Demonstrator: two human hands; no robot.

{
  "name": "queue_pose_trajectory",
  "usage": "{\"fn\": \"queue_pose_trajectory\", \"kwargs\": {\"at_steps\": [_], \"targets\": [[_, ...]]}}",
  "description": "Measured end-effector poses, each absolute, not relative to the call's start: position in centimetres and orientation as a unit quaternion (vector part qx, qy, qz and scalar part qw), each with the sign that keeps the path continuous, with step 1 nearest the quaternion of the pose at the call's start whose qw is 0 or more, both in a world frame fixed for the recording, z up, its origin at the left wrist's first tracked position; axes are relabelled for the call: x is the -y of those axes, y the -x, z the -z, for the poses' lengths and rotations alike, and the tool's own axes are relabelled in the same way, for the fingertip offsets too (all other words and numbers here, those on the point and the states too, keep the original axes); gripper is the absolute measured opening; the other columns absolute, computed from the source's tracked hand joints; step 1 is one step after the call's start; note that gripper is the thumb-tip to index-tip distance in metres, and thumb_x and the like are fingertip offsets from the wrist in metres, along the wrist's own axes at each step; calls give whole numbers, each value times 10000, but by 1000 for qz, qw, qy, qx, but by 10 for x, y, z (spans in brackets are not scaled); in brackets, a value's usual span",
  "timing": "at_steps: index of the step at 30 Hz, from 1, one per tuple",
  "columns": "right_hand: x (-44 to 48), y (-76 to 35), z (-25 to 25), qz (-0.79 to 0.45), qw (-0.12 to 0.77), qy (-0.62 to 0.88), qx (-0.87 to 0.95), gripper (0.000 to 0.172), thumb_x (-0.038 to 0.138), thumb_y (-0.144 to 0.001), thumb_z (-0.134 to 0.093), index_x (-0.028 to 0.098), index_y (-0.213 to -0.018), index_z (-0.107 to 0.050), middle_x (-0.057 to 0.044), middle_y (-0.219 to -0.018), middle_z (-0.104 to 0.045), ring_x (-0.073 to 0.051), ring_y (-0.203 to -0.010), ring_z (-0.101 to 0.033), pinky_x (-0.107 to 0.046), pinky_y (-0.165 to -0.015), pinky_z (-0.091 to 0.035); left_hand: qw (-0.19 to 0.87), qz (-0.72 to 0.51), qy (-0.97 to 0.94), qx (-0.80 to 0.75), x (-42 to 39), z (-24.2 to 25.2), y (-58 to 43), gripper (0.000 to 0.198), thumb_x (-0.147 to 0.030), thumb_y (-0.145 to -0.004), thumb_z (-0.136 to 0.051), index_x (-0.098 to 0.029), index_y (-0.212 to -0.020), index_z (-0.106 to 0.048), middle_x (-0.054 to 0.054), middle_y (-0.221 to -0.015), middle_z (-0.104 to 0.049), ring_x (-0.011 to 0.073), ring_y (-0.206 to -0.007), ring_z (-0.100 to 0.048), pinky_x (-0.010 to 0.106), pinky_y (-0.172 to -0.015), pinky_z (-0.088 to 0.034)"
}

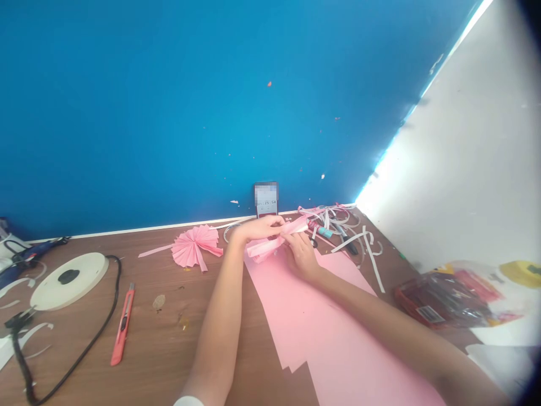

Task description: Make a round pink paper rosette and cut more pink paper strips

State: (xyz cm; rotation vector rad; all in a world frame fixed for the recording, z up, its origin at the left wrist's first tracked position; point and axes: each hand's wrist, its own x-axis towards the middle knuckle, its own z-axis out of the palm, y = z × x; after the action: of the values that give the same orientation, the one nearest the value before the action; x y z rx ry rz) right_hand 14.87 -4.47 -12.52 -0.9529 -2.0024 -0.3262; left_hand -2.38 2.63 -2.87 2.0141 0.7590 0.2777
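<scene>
Pleated paper (pixel 267 246) (x1), L hand (pixel 257 228), R hand (pixel 302 255)

Wall (pixel 169 101) behind: saturated blue, flecked with small white and orange specks; white trim (pixel 127 230) along its base. Side wall (pixel 465 141) plain white. Worktop (pixel 169 338) mid-brown with a faint wood grain. Flat sheets (pixel 329 332) pale pink, unpatterned. Pleated paper (pixel 270 243) the same pink, its folds showing as lighter and darker bands. Fan rosette (pixel 194 245) slightly deeper pink, radiating fold lines. Knife (pixel 122 324) coral-red with a black slider. Tape roll (pixel 70 280) cream-white, black centre. Cable (pixel 97 332) black. Loose strips (pixel 372 256) white. Pen (pixel 325 232) teal. Packet (pixel 439 296) red and black under clear wrap. Lid-like object (pixel 522 272) yellow.
</scene>
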Motion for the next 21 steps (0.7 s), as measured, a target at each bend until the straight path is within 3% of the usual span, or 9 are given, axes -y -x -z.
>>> {"fn": "queue_pose_trajectory", "kwargs": {"at_steps": [4,7,21], "targets": [[46,-149,124,123,460,398,785,400,151,-904,-455,202,-1299,-417,-81,-949,-612,-234,-846,-527,-375,-741,-405,466,-121,-814,-325,-22,23,26,258,-397,-841,-492,-160,-931,-537,13,-881,-564,112,-770,-511,216,-672,-408],[45,-149,123,127,466,386,786,406,137,-901,-463,209,-1298,-410,-83,-1015,-628,-228,-882,-540,-375,-772,-404,474,-125,-812,-318,-19,20,26,181,-324,-832,-487,-167,-913,-525,13,-896,-572,115,-792,-524,222,-696,-418],[46,-148,122,120,440,380,805,437,107,-884,-417,178,-1313,-381,-91,-934,-613,-236,-824,-513,-372,-725,-411,434,-112,-833,-325,-23,24,20,233,-380,-843,-493,-167,-923,-548,17,-946,-583,124,-828,-518,214,-704,-401]]}}
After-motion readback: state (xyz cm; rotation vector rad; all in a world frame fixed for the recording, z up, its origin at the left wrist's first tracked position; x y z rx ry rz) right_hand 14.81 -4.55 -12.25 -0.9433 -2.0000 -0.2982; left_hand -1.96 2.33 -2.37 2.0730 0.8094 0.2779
